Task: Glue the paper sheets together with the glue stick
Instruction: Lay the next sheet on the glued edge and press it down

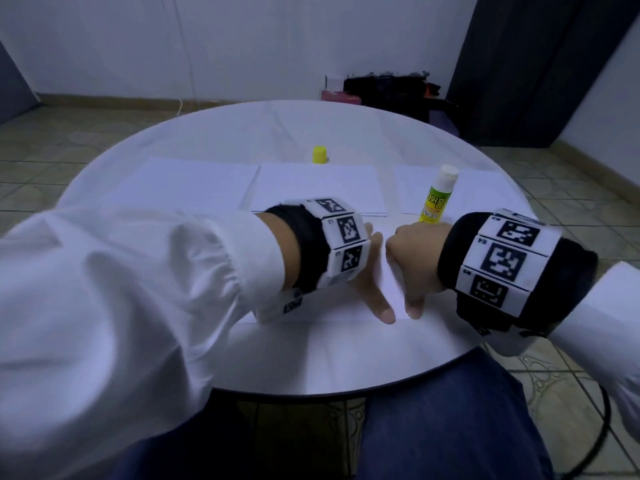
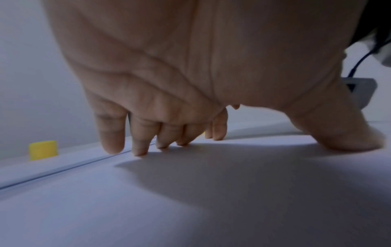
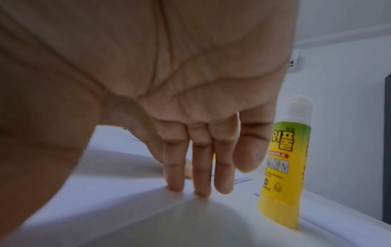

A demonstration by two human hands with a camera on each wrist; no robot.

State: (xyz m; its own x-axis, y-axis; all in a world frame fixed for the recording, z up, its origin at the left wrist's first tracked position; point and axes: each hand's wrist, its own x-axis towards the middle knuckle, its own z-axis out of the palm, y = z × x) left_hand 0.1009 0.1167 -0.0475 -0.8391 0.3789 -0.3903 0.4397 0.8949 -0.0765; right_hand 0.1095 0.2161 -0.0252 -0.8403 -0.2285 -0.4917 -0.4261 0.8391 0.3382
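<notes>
Seen from above: a round white desk (image 1: 207, 133) with both hands resting side by side on a near paper sheet (image 1: 391, 282) at the front edge. Left hand (image 1: 372, 271) spread flat, fingers straight, fingertips (image 2: 138, 149) pressing down on the paper, thumb splayed out toward the other hand, gripping nothing. Right hand (image 1: 412, 261) likewise flat and uncurled, fingertips (image 3: 175, 183) touching the same sheet, thumb stretched toward the left thumb, the two thumbs close but apart, holding nothing. Just beyond the right hand, a glue stick (image 1: 437, 194) standing upright and uncapped, yellow and green label, white tip on top, near the fingers but not touched. Farther back near the middle of the desk, a small yellow cap (image 1: 319, 154) standing alone, well apart from the glue stick. Across the middle of the desk, three more paper areas in a row: a left sheet (image 1: 194, 181), a middle stack (image 1: 311, 188) with layered edges visible, and a right sheet (image 1: 485, 192) under the glue stick. White sleeves and black wrist bands with printed square markers on both arms. Blue trousers below the desk edge, tiled floor around, dark bags against the far wall
</notes>
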